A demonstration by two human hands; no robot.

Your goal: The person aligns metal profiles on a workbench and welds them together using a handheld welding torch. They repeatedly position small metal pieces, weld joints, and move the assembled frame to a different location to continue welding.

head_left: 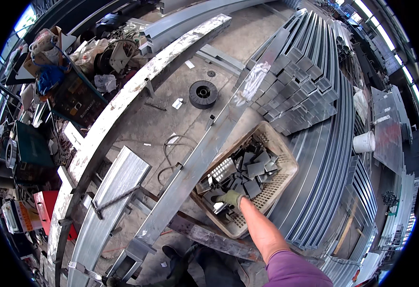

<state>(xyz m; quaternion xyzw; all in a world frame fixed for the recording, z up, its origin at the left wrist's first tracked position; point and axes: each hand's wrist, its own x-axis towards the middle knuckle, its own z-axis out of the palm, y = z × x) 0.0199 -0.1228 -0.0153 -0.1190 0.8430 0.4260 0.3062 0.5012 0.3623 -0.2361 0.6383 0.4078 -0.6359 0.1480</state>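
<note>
Wide channel (111, 203): lies at the lower left with a dark rod (117, 198) across its top; a bump to the channel could roll the rod off, since nothing visible fastens it.
Left hand (111, 282): sits in shadow at the lower edge, beside the near end of the long bar, well apart from the other hand; whether it grips anything cannot be told.
Dark shoe (171, 251): stands among metal lengths on the floor; a step taken without looking could catch on one and trip the person.
Long bar (190, 172): runs diagonally just left of the crate; leaning on it might shift it, as its supports are mostly hidden.
Right hand (229, 197): gloved, reaches into the crate with fingers at the loose pieces; whether they are closed on one cannot be told. The bare forearm could be scratched.
Metal pieces (255, 170): heaped loosely in the crate at odd angles; pulling one out may make others slide and pinch a finger.
Plastic crate (282, 145): tilted in view, between the bar and the stack; pressing on its rim could tip it.
Stacked profiles (314, 177): lie close by on the right; their ends look hard-edged, so a swinging elbow could knock them.
</note>
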